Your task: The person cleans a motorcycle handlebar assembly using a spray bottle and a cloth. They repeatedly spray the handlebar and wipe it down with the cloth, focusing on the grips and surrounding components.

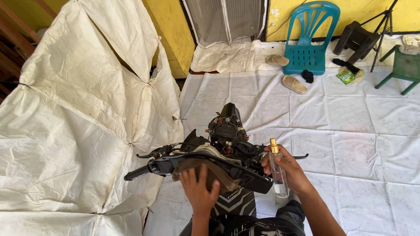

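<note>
Left hand [199,188] presses a brown cloth [210,172] onto the motorcycle handlebar [175,162]; right hand [286,170] grips a clear spray bottle [277,168].

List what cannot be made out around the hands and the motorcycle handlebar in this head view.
- Panel under the brown cloth: covered by the cloth and the left hand.
- Right handlebar grip: hidden behind the right hand and its clear spray bottle.
- Liquid level in the bottle: too small to tell.
- Motorcycle below the handlebar: cut off by the bottom edge.
- Green packet by the teal chair: too small.
</note>
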